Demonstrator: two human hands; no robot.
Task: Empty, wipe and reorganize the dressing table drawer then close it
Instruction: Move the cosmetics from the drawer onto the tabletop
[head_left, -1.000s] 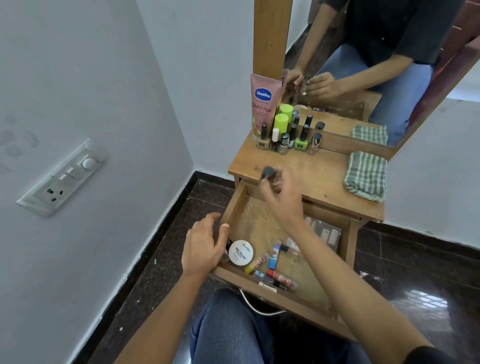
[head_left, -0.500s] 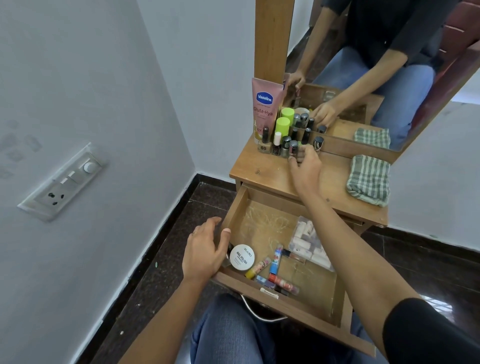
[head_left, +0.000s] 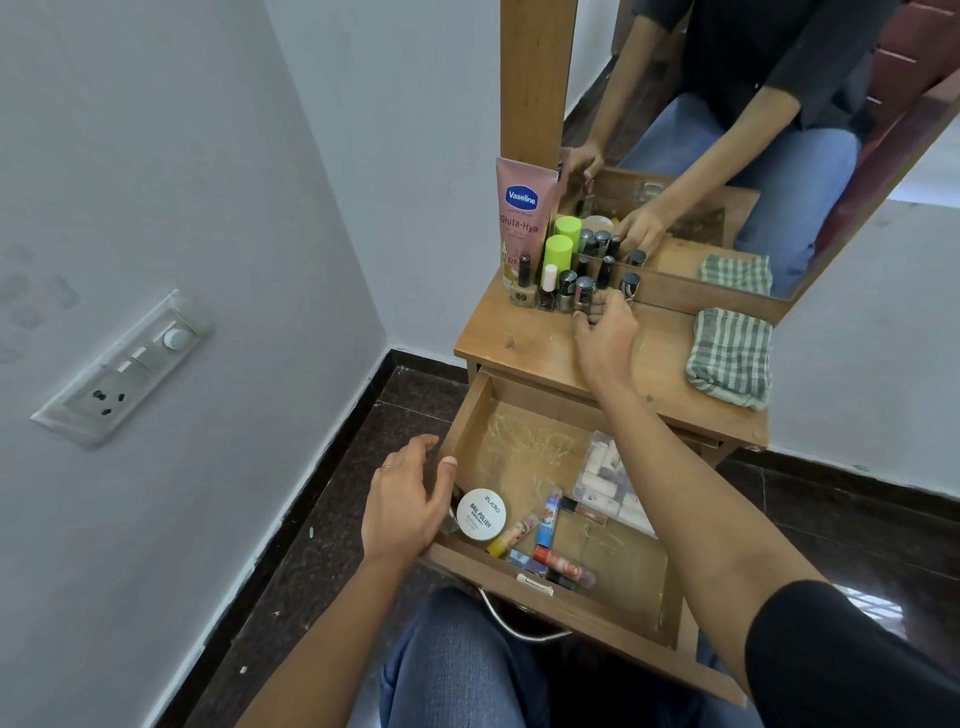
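Observation:
The wooden drawer (head_left: 464, 415) of the dressing table (head_left: 524, 340) is pulled out above my lap. Inside lie a white round nail polish tin (head_left: 481, 513), several small coloured tubes (head_left: 548, 519) near the front, and a clear pouch (head_left: 605, 475) of small items on the right. My left hand (head_left: 402, 506) grips the drawer's left front corner, thumb inside. My right hand (head_left: 605, 335) reaches over the tabletop, its fingertips closed around the base of a grey-capped nail polish bottle (head_left: 584, 290) that stands in the row of bottles.
A pink Vaseline tube (head_left: 522, 218) and a green-capped bottle (head_left: 558, 254) stand behind the row, against the mirror frame. A folded green checked cloth (head_left: 730, 356) lies on the table's right side. A wall with a socket plate (head_left: 119, 369) is close on the left.
My right hand carried a dark-capped bottle up from over the drawer to the tabletop and set it into the row of bottles. My left hand stayed on the drawer corner.

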